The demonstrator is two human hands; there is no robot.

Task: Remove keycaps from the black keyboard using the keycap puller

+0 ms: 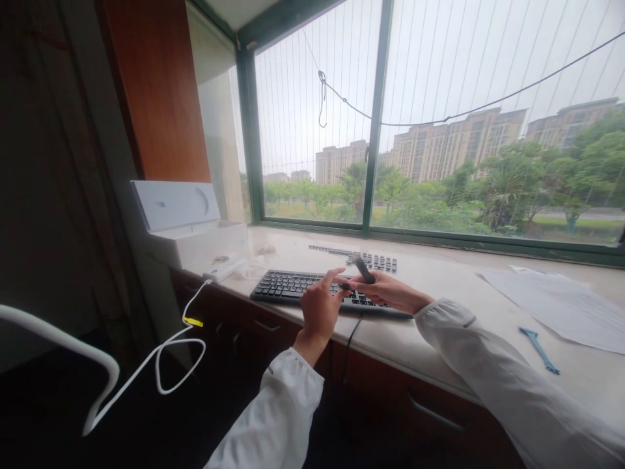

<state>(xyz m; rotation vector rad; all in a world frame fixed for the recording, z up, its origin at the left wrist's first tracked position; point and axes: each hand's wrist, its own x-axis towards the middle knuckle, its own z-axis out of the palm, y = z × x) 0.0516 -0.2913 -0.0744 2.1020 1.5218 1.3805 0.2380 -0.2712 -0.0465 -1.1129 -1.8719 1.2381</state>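
Observation:
A black keyboard point(280, 286) lies along the front of the ledge, its right part stripped of keycaps so the dark sockets show. Above it my left hand point(321, 303) curls its thumb and fingers around a small black keycap point(344, 286), partly hidden between both hands. My right hand point(385, 291) comes in from the right, closed on a short black brush-like tool point(364, 270) that sticks up at a tilt; its working end is hard to make out. Just behind the keyboard, loose keycaps point(385, 263) are laid out in rows.
An open white box point(195, 241) stands at the left end, near a white power strip point(222, 268) and its cable point(180, 342). Papers point(561, 299) and a blue tool point(540, 350) lie to the right. The window point(317, 163) closes off the back; drawers point(434, 410) sit below the front edge.

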